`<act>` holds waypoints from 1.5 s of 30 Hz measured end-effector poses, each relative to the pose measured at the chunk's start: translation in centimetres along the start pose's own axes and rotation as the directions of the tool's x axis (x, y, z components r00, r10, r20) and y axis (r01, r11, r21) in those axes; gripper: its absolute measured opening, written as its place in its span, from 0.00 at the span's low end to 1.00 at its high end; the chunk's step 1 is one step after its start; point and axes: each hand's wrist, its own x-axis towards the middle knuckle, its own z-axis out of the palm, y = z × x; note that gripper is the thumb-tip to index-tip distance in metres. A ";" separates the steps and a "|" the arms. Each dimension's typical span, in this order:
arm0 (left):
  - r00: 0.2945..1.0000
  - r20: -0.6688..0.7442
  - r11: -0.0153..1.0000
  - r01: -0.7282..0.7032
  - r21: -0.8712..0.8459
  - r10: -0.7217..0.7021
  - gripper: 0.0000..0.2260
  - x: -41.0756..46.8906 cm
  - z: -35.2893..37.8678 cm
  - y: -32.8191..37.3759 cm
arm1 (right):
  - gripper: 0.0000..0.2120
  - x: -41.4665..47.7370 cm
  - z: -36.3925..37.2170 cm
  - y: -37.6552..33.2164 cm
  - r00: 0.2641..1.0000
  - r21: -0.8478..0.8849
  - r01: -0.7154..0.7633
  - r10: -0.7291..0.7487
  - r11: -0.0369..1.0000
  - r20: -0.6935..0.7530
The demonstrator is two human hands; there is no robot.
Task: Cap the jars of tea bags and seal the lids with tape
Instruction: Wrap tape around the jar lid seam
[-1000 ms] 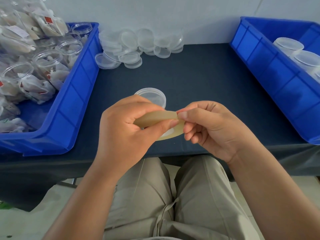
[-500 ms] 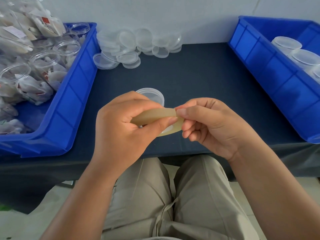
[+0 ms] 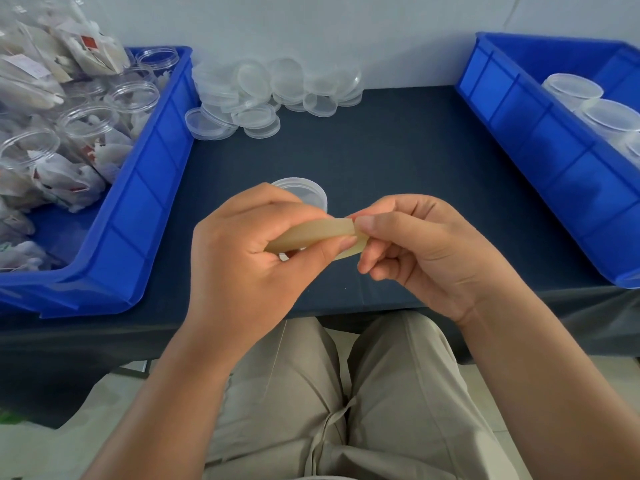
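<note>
My left hand point(image 3: 242, 258) grips a tan roll of tape point(image 3: 311, 233) over the near part of the dark table point(image 3: 398, 168). My right hand point(image 3: 426, 251) pinches the roll's right end between thumb and forefinger. Just behind my left hand stands a clear capped jar point(image 3: 304, 194), mostly hidden by the fingers. Loose clear lids point(image 3: 270, 91) are piled at the back of the table.
A blue bin point(image 3: 138, 209) on the left holds several open jars with tea bags point(image 3: 69, 168). A blue bin point(image 3: 540, 161) on the right holds capped jars point(image 3: 571, 90). A white wall runs behind the table. My lap is below the table's front edge.
Both hands and the tape stay almost in place; my right fingertips have shifted slightly along the end of the roll.
</note>
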 end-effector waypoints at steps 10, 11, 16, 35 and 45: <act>0.998 -0.065 0.994 -0.007 0.107 0.014 0.06 -1.0 0.4 -0.4 | 0.12 0.1 0.2 0.8 0.995 -0.039 0.075 -0.077 0.996 -0.063; 0.997 -0.072 0.995 -0.005 0.102 0.013 0.05 -1.0 0.4 -0.3 | 0.13 0.0 0.2 0.8 0.995 -0.029 0.076 -0.077 0.997 -0.062; 0.993 -0.096 0.986 -0.051 0.162 0.067 0.08 -1.0 0.3 -0.7 | 0.06 0.0 0.2 0.8 0.996 -0.009 0.083 -0.083 0.997 -0.015; 0.951 0.016 0.840 -0.280 0.465 0.308 0.07 -2.4 0.7 -1.4 | 0.11 -1.8 -0.3 -0.2 0.992 -0.709 -0.129 0.088 0.694 -0.095; 0.948 0.130 0.843 -0.317 0.434 0.290 0.08 -3.7 0.9 -2.1 | 0.11 -2.0 0.2 0.7 0.996 -0.827 -0.067 -0.014 0.558 -0.090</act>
